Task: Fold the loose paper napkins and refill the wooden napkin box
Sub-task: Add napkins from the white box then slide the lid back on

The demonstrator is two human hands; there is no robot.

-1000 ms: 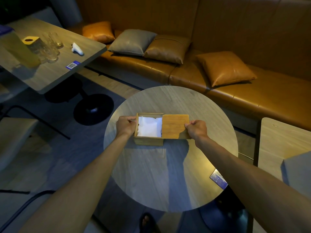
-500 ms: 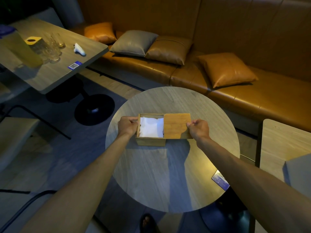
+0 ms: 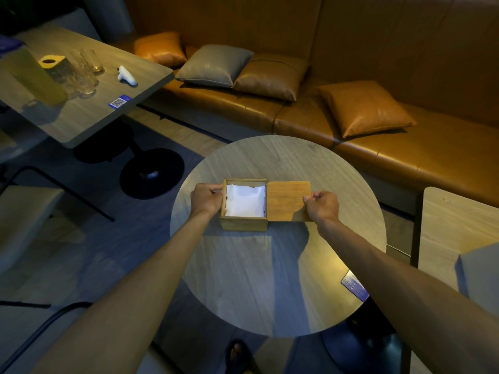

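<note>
A square wooden napkin box (image 3: 244,224) stands in the middle of the round table (image 3: 270,279). White folded napkins (image 3: 244,202) fill its open top. The flat wooden lid (image 3: 287,201) sticks out to the right of the box, level with its rim. My left hand (image 3: 206,198) grips the box's left wall. My right hand (image 3: 322,206) pinches the lid's right edge with curled fingers.
A brown leather bench (image 3: 405,157) with several cushions runs behind the table. At the far left a rectangular table (image 3: 89,114) carries glasses (image 3: 83,74), a yellow holder and a white object. Another table (image 3: 459,238) is at the right, and a blue card (image 3: 355,287) lies on the round table's right edge.
The lid has slid to the right with my right hand, so the whole box top with the napkins now shows. My left hand stays on the box.
</note>
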